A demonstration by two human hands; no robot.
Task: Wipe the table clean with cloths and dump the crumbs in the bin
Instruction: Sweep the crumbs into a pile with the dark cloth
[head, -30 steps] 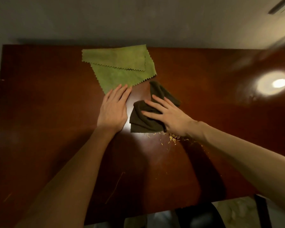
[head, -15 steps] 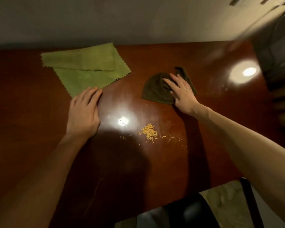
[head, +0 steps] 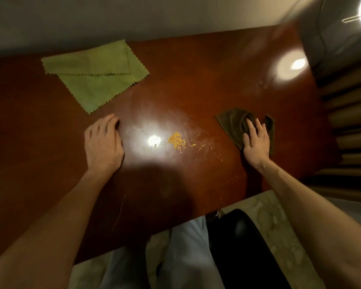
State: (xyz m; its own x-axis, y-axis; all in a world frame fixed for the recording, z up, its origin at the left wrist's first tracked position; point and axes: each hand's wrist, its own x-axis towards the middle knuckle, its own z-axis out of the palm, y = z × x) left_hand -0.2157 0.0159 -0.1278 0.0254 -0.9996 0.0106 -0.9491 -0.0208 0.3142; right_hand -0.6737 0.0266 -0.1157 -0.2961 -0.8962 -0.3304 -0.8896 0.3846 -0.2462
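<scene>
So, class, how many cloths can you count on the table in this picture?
2. The green cloth lies folded at the table's far left, untouched. The dark cloth sits at the right under the right hand. No others show.

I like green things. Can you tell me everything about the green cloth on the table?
The green cloth looks like soft, thin fabric, light olive green, with zigzag-cut edges. It is folded over itself, so one layer lies on another, and one corner points toward the person. It lies flat at the far left of the dark wooden table. Nothing touches it; the left hand rests on the table just short of that corner.
</scene>
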